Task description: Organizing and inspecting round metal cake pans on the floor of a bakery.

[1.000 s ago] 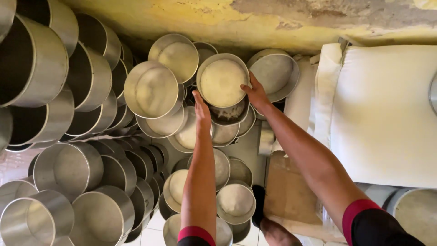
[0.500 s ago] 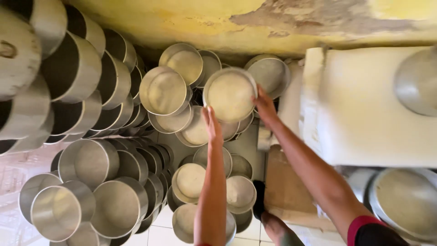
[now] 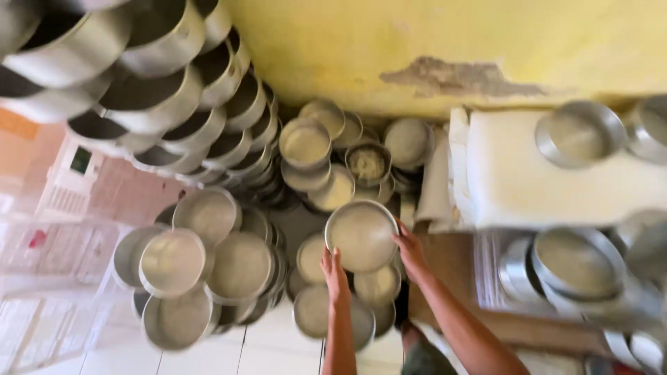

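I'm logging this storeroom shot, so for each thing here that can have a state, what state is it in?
Round metal pan: held at its rim, open side up, empty.
Left hand: gripping the pan's near-left rim.
Right hand: gripping its right rim.
Floor pans: stacked, empty.
Wall pots: nested in leaning rows.
Yellow wall: paint flaked off.

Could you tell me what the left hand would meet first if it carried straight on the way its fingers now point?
Likely the round metal pan whose rim the left hand already touches; beyond it stands a stack of pans, though depth is unclear.
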